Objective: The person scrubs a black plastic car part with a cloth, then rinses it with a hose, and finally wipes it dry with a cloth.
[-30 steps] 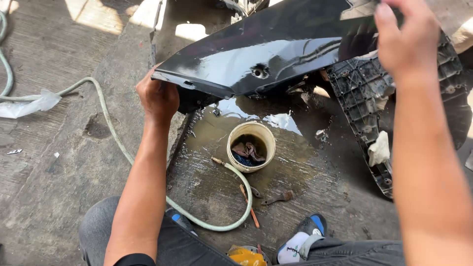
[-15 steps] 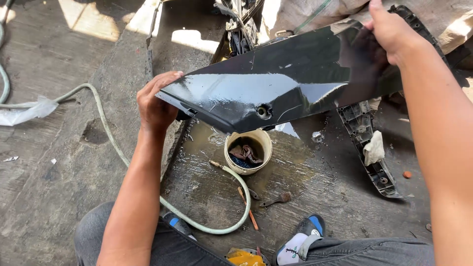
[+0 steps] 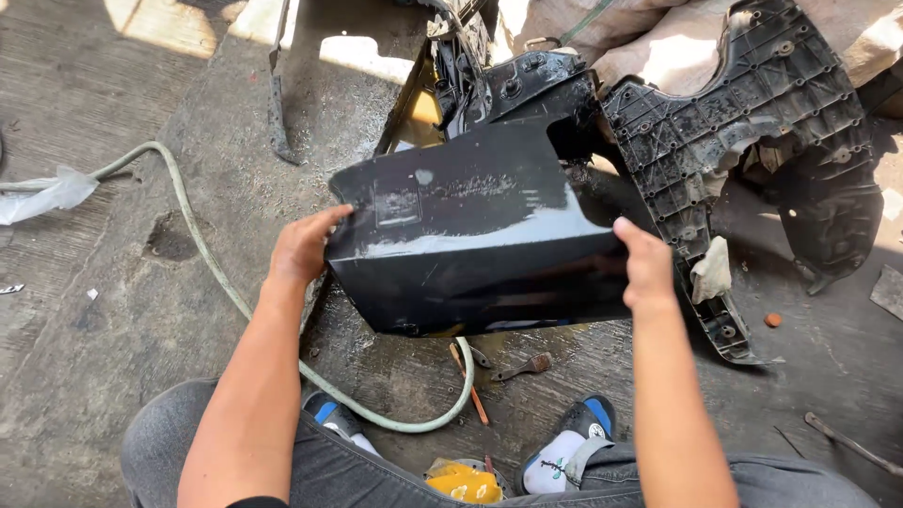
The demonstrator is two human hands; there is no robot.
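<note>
I hold a glossy black plastic body panel [image 3: 470, 235] up in front of me, its scratched shiny face toward me. My left hand [image 3: 306, 246] grips its left edge and my right hand [image 3: 647, 265] grips its right edge. The panel hides the small bucket that stood on the wet floor beneath it. My knees in grey trousers show at the bottom of the view.
A ribbed black plastic underpanel [image 3: 743, 122] lies at the right with a rag [image 3: 712, 271] on it. A pale hose [image 3: 216, 282] curves across the concrete floor. A screwdriver [image 3: 467, 381] and another small tool [image 3: 527, 365] lie near my sandalled feet. A yellow object [image 3: 463, 484] rests between my legs.
I have turned the panel from a long sideways hold to a broad face-on hold and drawn it closer. My right hand came down from the upper right. The bucket is now covered.
</note>
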